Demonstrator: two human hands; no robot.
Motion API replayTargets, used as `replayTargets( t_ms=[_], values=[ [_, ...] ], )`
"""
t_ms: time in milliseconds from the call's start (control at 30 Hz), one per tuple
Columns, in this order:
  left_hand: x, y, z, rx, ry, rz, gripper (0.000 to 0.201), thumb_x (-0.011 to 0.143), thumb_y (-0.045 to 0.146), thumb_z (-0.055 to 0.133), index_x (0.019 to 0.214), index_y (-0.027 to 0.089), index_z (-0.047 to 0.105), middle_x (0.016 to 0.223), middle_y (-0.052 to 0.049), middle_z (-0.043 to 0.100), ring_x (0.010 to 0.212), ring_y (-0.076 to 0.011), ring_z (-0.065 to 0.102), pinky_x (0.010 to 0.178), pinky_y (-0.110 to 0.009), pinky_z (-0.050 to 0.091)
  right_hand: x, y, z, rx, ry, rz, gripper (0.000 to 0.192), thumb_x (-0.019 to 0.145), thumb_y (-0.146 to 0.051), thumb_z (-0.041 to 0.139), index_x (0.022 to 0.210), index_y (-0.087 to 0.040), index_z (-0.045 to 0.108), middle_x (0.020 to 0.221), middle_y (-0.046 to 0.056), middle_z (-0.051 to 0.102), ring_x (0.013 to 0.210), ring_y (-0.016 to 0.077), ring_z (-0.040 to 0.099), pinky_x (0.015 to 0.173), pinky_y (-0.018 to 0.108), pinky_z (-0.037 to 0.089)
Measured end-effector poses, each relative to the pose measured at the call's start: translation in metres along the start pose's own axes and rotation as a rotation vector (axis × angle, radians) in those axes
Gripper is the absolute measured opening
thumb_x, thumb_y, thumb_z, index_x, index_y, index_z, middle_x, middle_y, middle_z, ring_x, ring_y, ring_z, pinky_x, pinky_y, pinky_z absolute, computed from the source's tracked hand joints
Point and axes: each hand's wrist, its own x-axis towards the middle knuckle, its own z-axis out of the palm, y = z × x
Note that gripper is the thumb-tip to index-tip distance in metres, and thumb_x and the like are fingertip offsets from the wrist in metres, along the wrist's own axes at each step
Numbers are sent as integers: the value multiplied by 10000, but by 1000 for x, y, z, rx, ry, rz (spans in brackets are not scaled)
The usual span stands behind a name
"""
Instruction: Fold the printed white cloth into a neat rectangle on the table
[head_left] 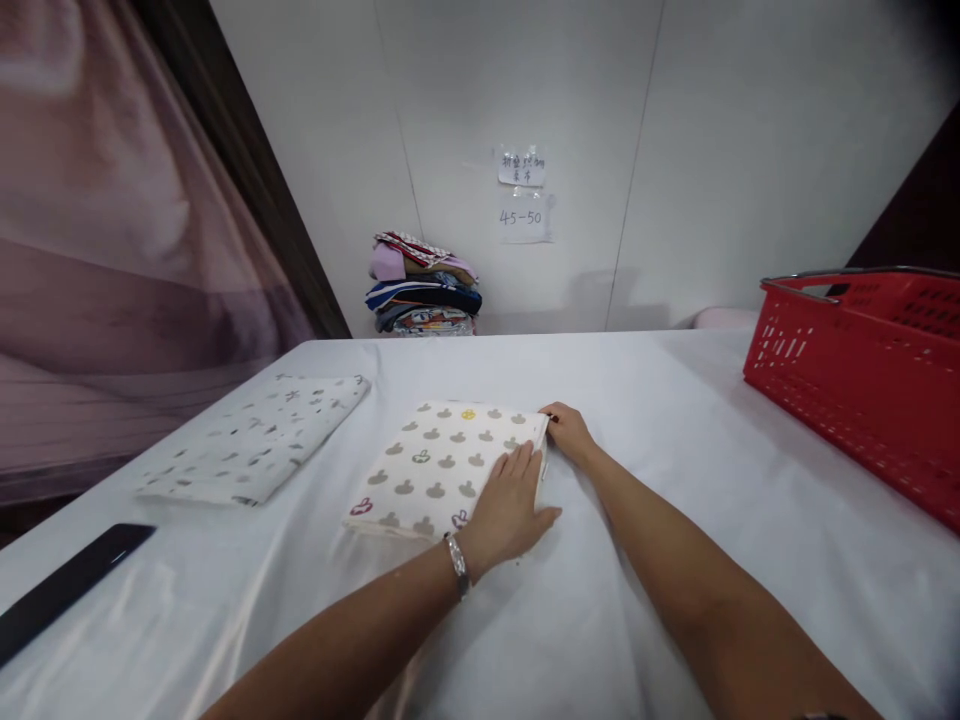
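Observation:
A folded white cloth (435,462) printed with grey mushroom-like shapes, plus a few in yellow, green and purple, lies flat on the white-covered table (637,620). My left hand (511,505) rests flat on its right part, fingers stretched out and thumb apart. At the cloth's far right corner, my right hand (570,432) has its fingers closed on the edge. A second folded white cloth (262,435) with small dark marks lies to the left, apart from both hands.
A red plastic basket (855,370) stands at the right. On the left front is a flat black object (67,590). Several folded fabrics (424,290) are stacked beyond the far edge, by a wall (315,120) with paper signs (525,218). A pinkish curtain (112,230) hangs at left.

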Motion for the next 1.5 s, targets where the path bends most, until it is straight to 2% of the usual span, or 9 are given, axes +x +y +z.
replayTargets(
  t_ms=[267, 467, 567, 667, 867, 1000, 1133, 1333, 1500],
  values=[
    [-52, 8, 1, 56, 36, 55, 779, 823, 634, 394, 1399, 122, 280, 1479, -149, 250, 1379, -281, 164, 1117, -442, 156, -3, -3, -1, 17, -35, 91, 294, 635, -204, 461, 818, -193, 690, 831, 20, 671, 683, 154, 557, 680, 295, 457],
    [-88, 0, -3, 103, 102, 82, 577, 878, 412, 439, 1386, 174, 307, 1439, -104, 353, 1353, -246, 254, 1123, -458, 124, 6, -13, -21, 58, -252, 188, 331, 609, -230, 537, 889, -182, 707, 794, 38, 699, 708, 181, 605, 678, 307, 476],
    [-91, -4, -4, 102, 141, 45, 495, 888, 346, 431, 1354, 194, 357, 1416, -93, 391, 1333, -248, 293, 1114, -481, 129, 15, -25, -31, 75, -284, 322, 430, 620, -228, 559, 1033, -189, 673, 1031, 77, 681, 899, 209, 616, 757, 310, 470],
    [-88, -5, -3, 95, 151, 43, 483, 876, 316, 462, 1335, 198, 373, 1388, -89, 426, 1305, -240, 334, 1112, -475, 140, 23, -40, -24, -3, -255, 327, 445, 689, -343, 579, 1105, -195, 638, 1184, 97, 616, 1052, 236, 568, 854, 342, 438],
    [-86, -11, -4, 144, 145, 92, 401, 893, 214, 420, 1294, 202, 419, 1345, -79, 467, 1277, -223, 364, 1113, -468, 127, 26, -57, -8, -314, -430, 230, 261, 578, -404, 709, 712, -181, 687, 797, 76, 699, 851, 261, 616, 736, 300, 434],
    [-80, -44, -13, 172, 150, 144, 384, 911, 138, 357, 1257, 267, 462, 1338, -38, 481, 1322, -215, 304, 1106, -518, 87, -5, -48, -44, -369, -348, 365, 289, 605, -445, 675, 705, -175, 661, 774, 66, 683, 761, 236, 612, 636, 285, 414],
    [-65, -76, -17, 108, 148, 11, 450, 849, 82, 418, 1261, 257, 468, 1409, -52, 403, 1329, -256, 289, 1077, -559, 163, -66, -43, -80, -318, -194, 575, 356, 680, -525, 576, 771, -188, 642, 742, 58, 672, 680, 210, 602, 558, 279, 406],
    [-64, -70, -9, -133, 149, 1, 633, 689, -34, 437, 1285, 178, 450, 1463, -99, 299, 1349, -235, 239, 1064, -414, 317, -117, -66, -88, -641, -155, 492, 418, 754, -587, 474, 782, -202, 633, 799, 91, 668, 730, 244, 612, 621, 327, 442],
    [-74, -60, -1, -306, 162, -64, 667, 669, -26, 427, 1300, 192, 440, 1485, -73, 255, 1364, -244, 210, 1092, -452, 289, -107, -103, -64, -643, -37, 30, 482, 853, -513, 387, 1176, -196, 551, 1246, 105, 542, 1120, 259, 513, 877, 388, 442]
  ],
)
